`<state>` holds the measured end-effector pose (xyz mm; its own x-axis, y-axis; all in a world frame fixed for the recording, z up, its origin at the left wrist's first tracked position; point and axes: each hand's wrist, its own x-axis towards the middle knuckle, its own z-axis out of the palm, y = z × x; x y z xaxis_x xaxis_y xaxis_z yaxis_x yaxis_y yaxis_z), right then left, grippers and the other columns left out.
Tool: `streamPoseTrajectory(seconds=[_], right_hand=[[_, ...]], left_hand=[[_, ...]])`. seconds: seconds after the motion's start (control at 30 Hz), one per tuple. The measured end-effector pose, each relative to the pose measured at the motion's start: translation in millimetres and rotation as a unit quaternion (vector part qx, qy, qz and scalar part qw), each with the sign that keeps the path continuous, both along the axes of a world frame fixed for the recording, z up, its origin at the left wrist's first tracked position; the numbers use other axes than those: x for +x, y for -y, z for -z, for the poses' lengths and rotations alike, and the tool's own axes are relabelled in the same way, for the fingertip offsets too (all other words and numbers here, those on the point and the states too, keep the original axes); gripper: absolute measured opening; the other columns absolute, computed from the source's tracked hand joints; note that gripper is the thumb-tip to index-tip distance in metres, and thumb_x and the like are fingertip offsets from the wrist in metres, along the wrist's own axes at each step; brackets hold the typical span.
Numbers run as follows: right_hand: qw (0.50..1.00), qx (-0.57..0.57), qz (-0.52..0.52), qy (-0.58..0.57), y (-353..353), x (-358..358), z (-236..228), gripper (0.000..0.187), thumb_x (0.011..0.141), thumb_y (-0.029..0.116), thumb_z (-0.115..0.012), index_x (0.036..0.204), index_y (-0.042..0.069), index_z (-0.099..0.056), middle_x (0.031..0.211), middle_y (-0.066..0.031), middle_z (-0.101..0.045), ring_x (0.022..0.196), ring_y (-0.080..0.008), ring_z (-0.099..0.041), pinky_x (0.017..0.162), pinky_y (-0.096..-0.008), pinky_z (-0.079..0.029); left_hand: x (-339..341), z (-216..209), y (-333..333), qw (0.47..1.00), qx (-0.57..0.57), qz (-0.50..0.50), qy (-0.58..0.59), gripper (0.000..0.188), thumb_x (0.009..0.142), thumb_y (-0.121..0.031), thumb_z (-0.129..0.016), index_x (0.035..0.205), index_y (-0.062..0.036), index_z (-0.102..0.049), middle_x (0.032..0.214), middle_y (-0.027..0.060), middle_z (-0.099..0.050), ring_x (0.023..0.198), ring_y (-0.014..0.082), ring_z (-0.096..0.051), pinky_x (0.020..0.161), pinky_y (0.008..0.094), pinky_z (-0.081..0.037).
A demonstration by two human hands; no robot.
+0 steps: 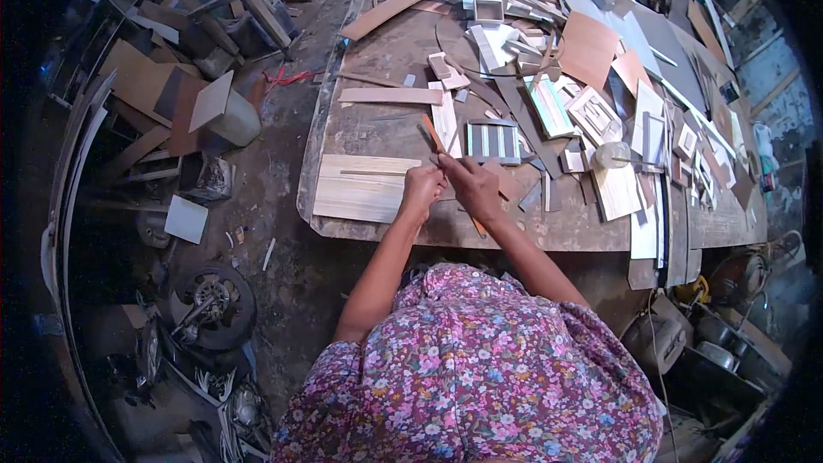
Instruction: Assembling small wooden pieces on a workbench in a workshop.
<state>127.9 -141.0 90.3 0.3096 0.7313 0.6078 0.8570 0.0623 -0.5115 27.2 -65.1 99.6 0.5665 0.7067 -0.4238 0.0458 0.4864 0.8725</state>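
Observation:
My left hand is a closed fist over the right end of a pale wooden board near the table's front edge. A thin wooden strip runs across that board into the fist. My right hand presses close against the left one, its fingers bent and closed; what they grip is hidden. An orange strip slants past the right hand, showing beyond its fingers and again below the wrist. I cannot tell whether it is held. Just beyond lies a striped panel with a dark frame.
Wood offcuts, small frames and brown sheets crowd the right of the worktable. A flat wooden slat lies farther back. On the floor at left are a wheel and stacked boards; metal pots stand at lower right.

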Motion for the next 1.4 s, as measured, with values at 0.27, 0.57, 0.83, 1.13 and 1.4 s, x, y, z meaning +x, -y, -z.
streamPoseTrajectory(seconds=[0.27, 0.57, 0.83, 1.13, 1.4], right_hand=[[0.991, -0.017, 0.133, 0.009, -22, 47, -4, 0.035, 0.074, 0.01, -0.055, 0.105, 0.026, -0.058, 0.066, -0.0074, -0.051, 0.052, -0.0262, -0.054, 0.04, -0.0358, -0.038], [0.988, -0.081, 0.127, 0.024, -9, 38, -6, 0.04, 0.075, 0.008, -0.052, 0.109, 0.029, -0.055, 0.069, -0.0075, -0.052, 0.052, -0.0291, -0.053, 0.042, -0.037, -0.04], [0.999, -0.012, 0.038, -0.008, 1, -1, 4, 0.036, 0.074, 0.009, -0.056, 0.107, 0.025, -0.058, 0.07, -0.0071, -0.052, 0.053, -0.0254, -0.053, 0.043, -0.0354, -0.04], [0.987, -0.061, 0.148, -0.003, -9, 36, -6, 0.038, 0.079, 0.006, -0.048, 0.111, 0.024, -0.054, 0.077, -0.0103, -0.055, 0.061, -0.0315, -0.055, 0.048, -0.041, -0.042], [0.982, -0.098, 0.137, 0.081, 14, -6, -16, 0.037, 0.072, 0.004, -0.056, 0.104, 0.022, -0.059, 0.069, -0.0049, -0.054, 0.059, -0.0229, -0.056, 0.048, -0.0332, -0.043]], left_hand=[[14, -16, 6, 0.999, -0.013, 0.033, 0.007, 0.011, 0.069, 0.001, -0.048, 0.073, 0.0, -0.059, 0.053, -0.0043, -0.042, 0.039, 0.0019, -0.032, 0.034, 0.0169, -0.022], [10, -14, 9, 0.998, 0.019, 0.059, -0.022, 0.016, 0.078, -0.005, -0.046, 0.082, 0.001, -0.06, 0.056, -0.0001, -0.048, 0.04, 0.0029, -0.035, 0.035, 0.0163, -0.025], [5, -7, 2, 0.998, 0.042, 0.031, -0.024, 0.014, 0.081, -0.008, -0.048, 0.082, 0.0004, -0.059, 0.056, -0.0012, -0.046, 0.042, 0.0034, -0.036, 0.034, 0.0176, -0.023], [-1, -20, 13, 0.995, 0.034, 0.076, -0.047, 0.02, 0.085, -0.012, -0.046, 0.087, 0.0015, -0.06, 0.057, -0.0007, -0.047, 0.043, 0.0047, -0.036, 0.037, 0.0184, -0.028], [-17, -8, 18, 0.995, 0.065, 0.065, -0.039, 0.018, 0.083, -0.011, -0.047, 0.072, -0.0001, -0.057, 0.055, -0.0007, -0.046, 0.042, 0.004, -0.036, 0.037, 0.0183, -0.027]])
